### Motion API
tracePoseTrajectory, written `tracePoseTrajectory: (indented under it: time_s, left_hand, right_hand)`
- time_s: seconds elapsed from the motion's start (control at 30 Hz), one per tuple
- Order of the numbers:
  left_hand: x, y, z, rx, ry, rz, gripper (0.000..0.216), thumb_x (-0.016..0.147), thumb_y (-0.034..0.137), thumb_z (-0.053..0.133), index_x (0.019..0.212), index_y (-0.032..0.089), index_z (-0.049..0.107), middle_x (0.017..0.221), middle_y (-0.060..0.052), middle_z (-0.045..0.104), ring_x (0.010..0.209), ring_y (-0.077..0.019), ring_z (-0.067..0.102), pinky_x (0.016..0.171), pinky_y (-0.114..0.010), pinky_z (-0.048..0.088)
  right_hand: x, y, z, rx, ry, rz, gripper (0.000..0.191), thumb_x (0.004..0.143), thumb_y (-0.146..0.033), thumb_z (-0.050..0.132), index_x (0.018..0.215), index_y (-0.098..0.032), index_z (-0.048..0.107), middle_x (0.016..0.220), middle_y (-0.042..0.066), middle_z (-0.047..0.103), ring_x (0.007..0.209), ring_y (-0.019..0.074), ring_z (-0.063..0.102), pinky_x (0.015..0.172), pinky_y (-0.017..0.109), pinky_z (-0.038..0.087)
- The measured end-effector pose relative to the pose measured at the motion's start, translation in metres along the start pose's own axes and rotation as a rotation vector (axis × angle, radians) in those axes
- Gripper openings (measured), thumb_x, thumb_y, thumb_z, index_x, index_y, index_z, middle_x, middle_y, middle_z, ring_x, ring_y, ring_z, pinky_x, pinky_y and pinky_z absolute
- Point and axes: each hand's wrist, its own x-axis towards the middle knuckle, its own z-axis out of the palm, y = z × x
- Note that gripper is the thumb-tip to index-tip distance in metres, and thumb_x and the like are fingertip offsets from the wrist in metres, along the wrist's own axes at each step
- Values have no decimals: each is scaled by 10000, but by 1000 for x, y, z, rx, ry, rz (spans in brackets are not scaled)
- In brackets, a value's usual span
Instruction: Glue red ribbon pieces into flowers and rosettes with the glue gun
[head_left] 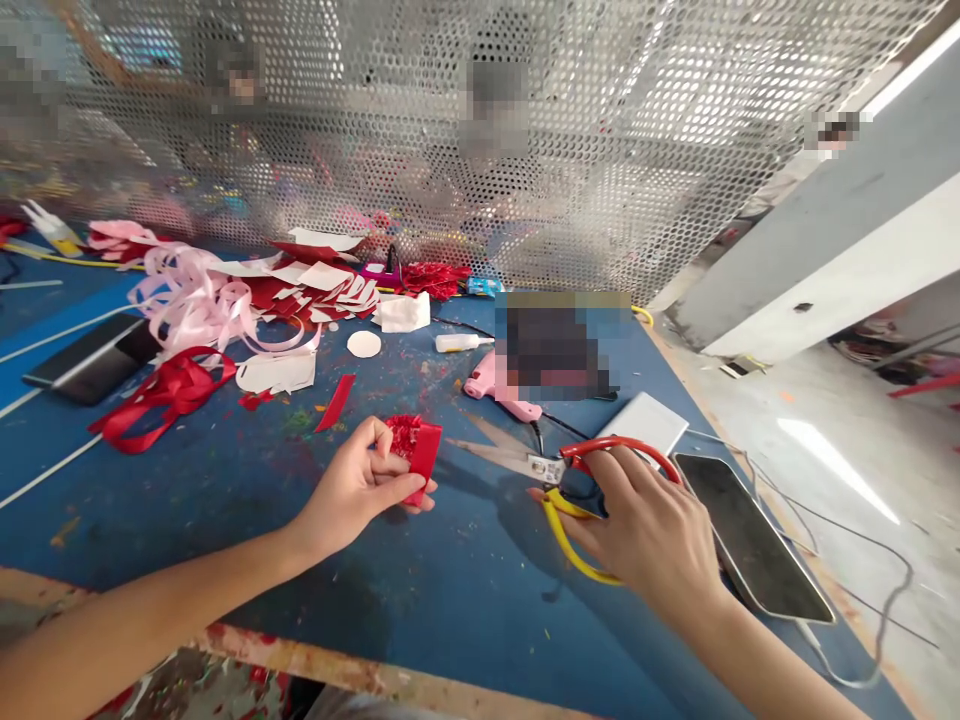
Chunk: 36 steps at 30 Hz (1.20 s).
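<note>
My left hand (367, 480) pinches a folded piece of red ribbon (426, 455), with crinkled red material bunched beside its smooth outer strip. To the right, my right hand (649, 515) grips a pair of scissors (551, 470) with one red and one yellow handle loop. The scissor blades are spread apart and point left toward the ribbon, without touching it. A short red ribbon strip (335, 403) lies on the blue table just beyond my left hand.
Pink ribbon (191, 300), red ribbon (169, 400) and paper scraps (315, 280) are heaped at the back left. A pink glue gun (499, 390) lies mid-table. A phone (754, 535) with a cable and a white box-like block (646, 425) sit right. Perforated metal (420, 150) stands behind.
</note>
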Motion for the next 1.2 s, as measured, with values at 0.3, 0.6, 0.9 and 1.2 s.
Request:
tracePoseTrajectory:
  time_s: [0.3,0.6,0.9,1.2]
  left_hand:
    - [1,-1,0,8,0,-34,440,776,212,660,761,230,220,681,27,722,670,-152,711,598,-215,541]
    - [6,-5,-2,-5,5,-113,493,738,251,699,753,233,206,725,-2,737,616,-161,706,556,-223,542]
    - [7,-2,-4,37,30,-140,493,742,274,696,754,236,205,721,-21,735,632,-177,709,560,-236,545]
    - [2,-10,-1,101,-80,-218,484,734,308,697,737,232,219,675,-26,713,651,-196,706,557,-255,537]
  right_hand:
    - [12,-12,11,38,30,-34,280,793,-422,483,724,-163,561,625,17,571,561,136,524,518,251,298]
    - [25,-22,16,28,90,-33,241,781,-375,480,666,-173,543,531,-8,563,501,129,536,498,252,287]
    - [19,-21,18,-2,68,-57,311,790,-387,497,548,-193,514,438,-31,512,432,102,510,468,249,241]
    - [18,-7,18,-30,-15,84,367,816,-409,467,531,-182,511,407,-8,488,400,104,455,448,233,161]
